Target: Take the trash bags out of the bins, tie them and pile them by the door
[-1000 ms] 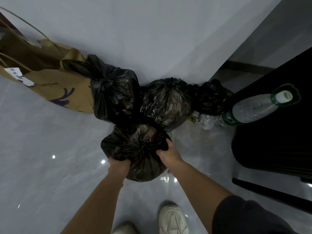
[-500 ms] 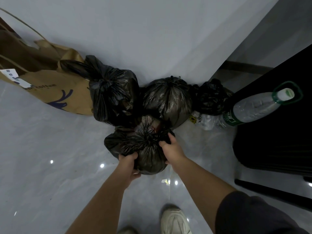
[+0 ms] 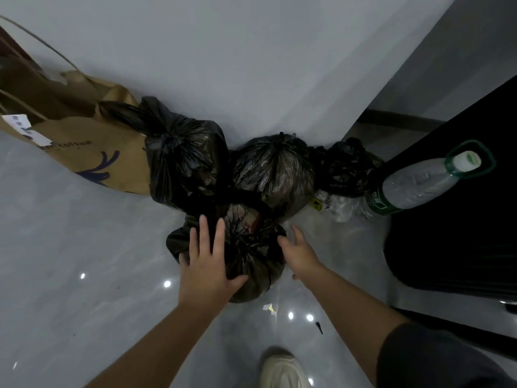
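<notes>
Front bag [image 3: 251, 256], tied, sits on floor [image 3: 84, 247] against 3 other bags [image 3: 275, 169] by the wall, so the pile props it; left hand [image 3: 208, 264] lies flat, fingers spread, steadying it, right hand [image 3: 300, 252] released beside it.

Home entryway: tiled floor [image 3: 70, 247], paper shopping bag [image 3: 92, 152].
</notes>
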The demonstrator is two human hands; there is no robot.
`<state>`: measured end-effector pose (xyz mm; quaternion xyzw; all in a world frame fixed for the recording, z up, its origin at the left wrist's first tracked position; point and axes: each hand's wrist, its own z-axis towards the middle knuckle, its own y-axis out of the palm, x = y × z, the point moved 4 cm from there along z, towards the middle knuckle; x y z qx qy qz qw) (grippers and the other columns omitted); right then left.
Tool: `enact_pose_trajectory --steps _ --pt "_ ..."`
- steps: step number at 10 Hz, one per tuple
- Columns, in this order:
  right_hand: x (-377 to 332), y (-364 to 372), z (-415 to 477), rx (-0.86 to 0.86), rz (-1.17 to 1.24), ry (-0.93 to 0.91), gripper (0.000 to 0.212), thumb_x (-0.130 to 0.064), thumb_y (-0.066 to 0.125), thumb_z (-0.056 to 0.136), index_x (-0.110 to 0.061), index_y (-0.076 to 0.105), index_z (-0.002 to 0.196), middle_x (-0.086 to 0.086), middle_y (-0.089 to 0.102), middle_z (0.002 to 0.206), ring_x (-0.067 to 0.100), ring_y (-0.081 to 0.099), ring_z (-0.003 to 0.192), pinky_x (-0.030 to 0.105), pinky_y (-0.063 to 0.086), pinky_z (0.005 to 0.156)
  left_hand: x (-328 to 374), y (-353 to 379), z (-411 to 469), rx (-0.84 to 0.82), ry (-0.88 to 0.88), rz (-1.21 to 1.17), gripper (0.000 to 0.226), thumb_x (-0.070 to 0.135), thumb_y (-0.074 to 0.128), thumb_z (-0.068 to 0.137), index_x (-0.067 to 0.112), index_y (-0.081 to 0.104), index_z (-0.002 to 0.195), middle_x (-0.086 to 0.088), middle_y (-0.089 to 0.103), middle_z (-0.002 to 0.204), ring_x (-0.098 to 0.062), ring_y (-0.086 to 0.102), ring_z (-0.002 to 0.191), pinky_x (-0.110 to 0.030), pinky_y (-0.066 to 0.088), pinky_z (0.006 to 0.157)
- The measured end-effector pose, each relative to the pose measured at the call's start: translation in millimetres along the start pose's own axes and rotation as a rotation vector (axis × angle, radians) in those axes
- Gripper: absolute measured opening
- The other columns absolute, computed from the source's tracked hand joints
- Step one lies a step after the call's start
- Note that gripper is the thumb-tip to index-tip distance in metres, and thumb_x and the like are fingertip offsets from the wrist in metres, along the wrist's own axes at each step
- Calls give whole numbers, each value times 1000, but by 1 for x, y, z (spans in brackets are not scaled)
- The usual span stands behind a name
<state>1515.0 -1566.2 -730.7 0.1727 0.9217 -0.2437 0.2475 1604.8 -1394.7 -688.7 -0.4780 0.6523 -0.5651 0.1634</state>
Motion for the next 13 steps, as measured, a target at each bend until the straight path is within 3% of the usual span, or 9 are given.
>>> enact_pose_trajectory --steps 1,2,3,4,6,10,11,12,13 --pt "-15 -9 19 99 -109 -193 77 -25 57 90 -31 10 151 8 19 157 28 33 138 36 35 106 1 3 14 80 225 147 124 65 72 58 30 -4 150 -10 -7 160 -35 4 146 -64 31 106" --pt "-36 -16 28 265 -402 -426 90 -15 63 87 -38 4 150 7 -5 161 32 19 144 37 37 105 0 20 6 75 544 395 122 75 67 51 31 10 150 -14 4 159 -40 10 144 -71 33 97" --pt "-53 -13 43 332 -680 -588 99 -15 68 84 -46 -1 147 0 -19 159 38 0 146 44 40 104 -9 39 5 63 720 584 124 75 69 47 33 14 150 -14 3 159 -42 11 144 -75 27 97" --pt "-63 -6 62 316 -929 -629 100 -12 67 84 -49 -3 145 -4 -26 156 45 -6 144 53 46 98 -8 42 29 66 634 638 131 73 74 45 32 7 150 -13 -10 159 -41 2 145 -76 18 100" --pt "-67 -1 86 285 -1048 -612 91 12 42 87 -44 5 148 -2 -24 157 46 -13 142 51 43 102 7 50 56 83 555 666 127 69 69 60 26 -10 149 -15 -30 153 -41 -15 143 -74 15 104" --pt "-69 -13 65 229 -1012 -573 95 -1 56 85 -44 -1 148 -4 -20 158 42 -3 145 45 44 99 5 41 49 61 574 630 127 75 62 61 30 -20 147 -16 -34 151 -42 -21 141 -74 7 104" --pt "-63 -14 43 243 -949 -580 95 -3 55 86 -44 -4 148 -2 -17 159 40 3 146 41 43 99 -2 26 36 80 682 550 109 83 43 68 30 -4 151 -20 -13 157 -42 -5 144 -72 17 105" --pt "-59 -9 20 256 -818 -650 86 -7 52 87 -39 2 150 2 -8 161 35 8 146 42 38 107 -13 6 27 132 701 461 84 71 31 85 25 8 152 -19 4 158 -39 8 145 -65 28 106" --pt "-54 7 -1 203 -688 -752 80 -9 49 87 -36 7 150 3 1 161 31 11 146 40 34 111 -21 -16 32 195 504 356 70 52 38 89 19 20 149 -14 19 157 -34 19 144 -59 33 107"
